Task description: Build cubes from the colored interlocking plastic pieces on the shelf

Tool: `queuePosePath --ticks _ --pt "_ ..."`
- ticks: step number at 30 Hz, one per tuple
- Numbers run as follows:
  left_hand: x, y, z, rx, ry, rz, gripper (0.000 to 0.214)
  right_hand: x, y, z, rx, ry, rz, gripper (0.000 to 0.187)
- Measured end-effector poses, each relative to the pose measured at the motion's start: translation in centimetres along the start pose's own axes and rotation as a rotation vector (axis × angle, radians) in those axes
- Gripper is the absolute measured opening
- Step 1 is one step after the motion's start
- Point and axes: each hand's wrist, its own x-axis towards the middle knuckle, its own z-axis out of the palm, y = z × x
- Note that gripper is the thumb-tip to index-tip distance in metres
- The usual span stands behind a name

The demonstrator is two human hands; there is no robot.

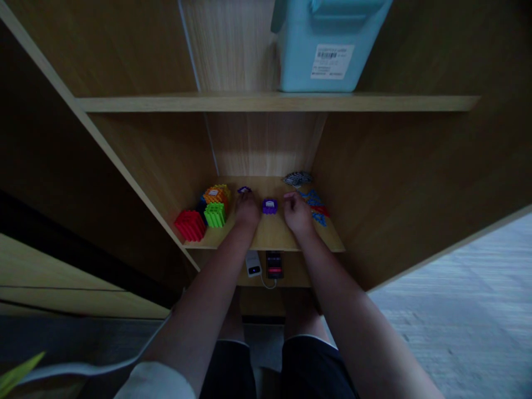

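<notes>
On the middle shelf, my left hand (248, 209) reaches forward with its fingers closed at a small purple plastic piece (244, 189), partly hidden behind the fingertips. A purple ridged block (270, 206) with a white label lies between my two hands, touching neither. My right hand (297, 211) is curled, thumb and fingers together; whatever may be inside them is too small to make out. Just right of it lie flat blue plastic pieces (313, 198) and a red piece (321, 210). A dark patterned bundle (297, 178) sits behind that hand.
Red (190, 225), green (215, 215) and orange (214, 194) ridged blocks stand at the shelf's left side. Below, a white device (253, 264) is cabled to a phone (275, 265). A light-blue bin (328, 50) stands on the upper shelf (233, 103). Cabinet walls enclose both sides.
</notes>
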Motion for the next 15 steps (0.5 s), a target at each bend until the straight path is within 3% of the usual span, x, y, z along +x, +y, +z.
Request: queuePosePath --ticks 9,15 --pt "0.5 -0.28 0.16 0.04 -0.079 -0.039 0.061 0.18 0.06 -0.04 0.0 -0.016 -0.003 0.026" --pt "-0.11 -0.41 0.28 0.064 0.053 -0.061 0.046 0.11 0.06 0.19 -0.012 -0.005 -0.005 0.026"
